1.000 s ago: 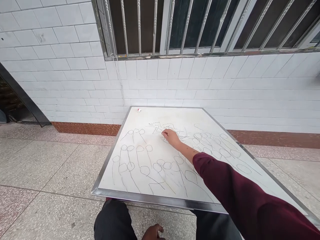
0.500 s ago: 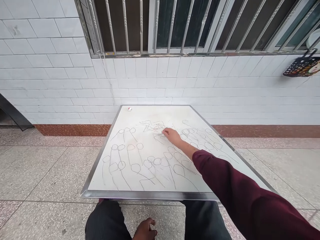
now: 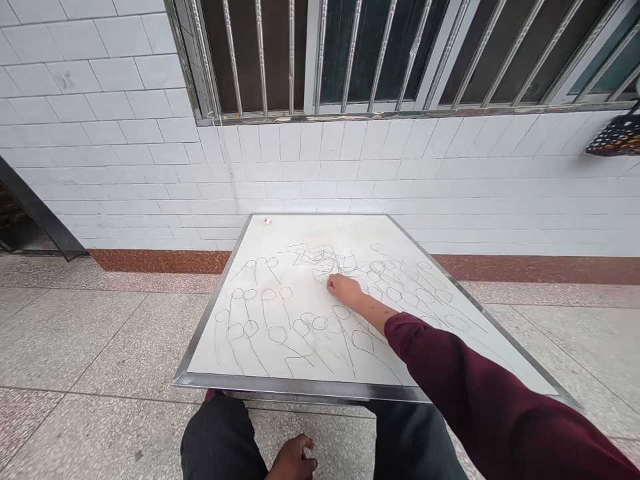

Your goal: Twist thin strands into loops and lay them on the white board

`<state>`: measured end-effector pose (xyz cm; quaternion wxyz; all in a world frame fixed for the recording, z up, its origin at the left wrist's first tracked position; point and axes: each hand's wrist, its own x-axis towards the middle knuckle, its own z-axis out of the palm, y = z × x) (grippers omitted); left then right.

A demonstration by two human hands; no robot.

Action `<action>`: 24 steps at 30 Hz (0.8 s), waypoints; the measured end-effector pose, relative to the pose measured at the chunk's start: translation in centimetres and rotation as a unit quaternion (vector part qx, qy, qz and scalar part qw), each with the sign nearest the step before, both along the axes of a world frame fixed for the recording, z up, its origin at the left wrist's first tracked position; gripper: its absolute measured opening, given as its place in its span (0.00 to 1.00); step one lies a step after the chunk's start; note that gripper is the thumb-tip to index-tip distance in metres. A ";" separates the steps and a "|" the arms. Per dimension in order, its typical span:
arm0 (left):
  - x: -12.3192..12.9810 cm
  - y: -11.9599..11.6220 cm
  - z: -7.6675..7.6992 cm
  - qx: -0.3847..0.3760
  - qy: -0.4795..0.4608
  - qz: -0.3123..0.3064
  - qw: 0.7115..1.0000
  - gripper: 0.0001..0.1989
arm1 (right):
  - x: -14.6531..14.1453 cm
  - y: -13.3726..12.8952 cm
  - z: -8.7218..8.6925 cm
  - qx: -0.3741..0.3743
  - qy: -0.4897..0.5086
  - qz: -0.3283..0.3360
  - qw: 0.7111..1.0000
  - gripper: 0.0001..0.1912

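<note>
A white drawing board (image 3: 310,360) with a metal frame lies before me, covered in thin dark loops, circles and long strokes. On its surface, near the middle, rests my right hand (image 3: 345,291). Its fingers are closed in a pinch; whatever sits between them is hidden or too small to name. Just beyond the fingertips is a dense tangle of scribbled lines (image 3: 325,257). Down by my lap, below the board's near edge, my left hand (image 3: 294,460) hangs with thumb and forefinger apart, and nothing shows in it.
A small white and red object (image 3: 267,222) lies in the board's far left corner. Behind the board rises a white tiled wall (image 3: 310,170) with a barred window (image 3: 370,60). A patterned bag (image 3: 615,137) hangs at the right. My knees (image 3: 217,433) are under the near edge.
My right hand has slid a little toward me across the board, uncovering more of the scribble. The view has shifted slightly; my left hand stays by my lap.
</note>
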<state>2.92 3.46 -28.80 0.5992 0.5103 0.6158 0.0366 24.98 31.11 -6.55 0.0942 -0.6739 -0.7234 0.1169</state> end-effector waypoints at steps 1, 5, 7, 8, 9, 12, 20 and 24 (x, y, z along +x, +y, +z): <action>-0.1 0.0 -0.1 0.000 0.001 -0.002 1.000 0.13 | 0.2 0.0 0.1 0.009 0.005 -0.005 1.000 0.11; -0.1 0.1 -0.5 0.000 0.011 -0.010 1.000 0.13 | 1.1 0.0 0.2 0.029 0.018 -0.030 0.999 0.09; -0.1 0.1 -0.5 0.000 0.014 -0.009 1.000 0.13 | 1.2 0.0 0.1 0.021 0.017 -0.029 0.999 0.09; -0.1 0.1 -0.4 0.000 0.015 -0.008 1.000 0.13 | 1.1 0.0 0.0 0.016 0.016 -0.024 0.999 0.08; -0.1 0.1 -0.3 0.000 0.015 -0.006 1.000 0.13 | 1.0 0.0 -0.2 0.012 0.014 -0.020 1.000 0.08; 0.0 0.0 0.2 0.003 0.016 -0.005 1.000 0.14 | 0.4 -0.1 -0.6 0.000 0.012 -0.012 1.000 0.08; 0.1 -0.4 1.7 0.005 0.035 -0.010 0.999 0.15 | 0.5 -0.2 0.7 0.034 0.083 -0.029 0.996 0.06; -0.1 -0.7 2.6 0.010 0.040 -0.017 0.999 0.15 | 1.8 -0.3 2.4 0.082 0.153 -0.048 0.984 0.08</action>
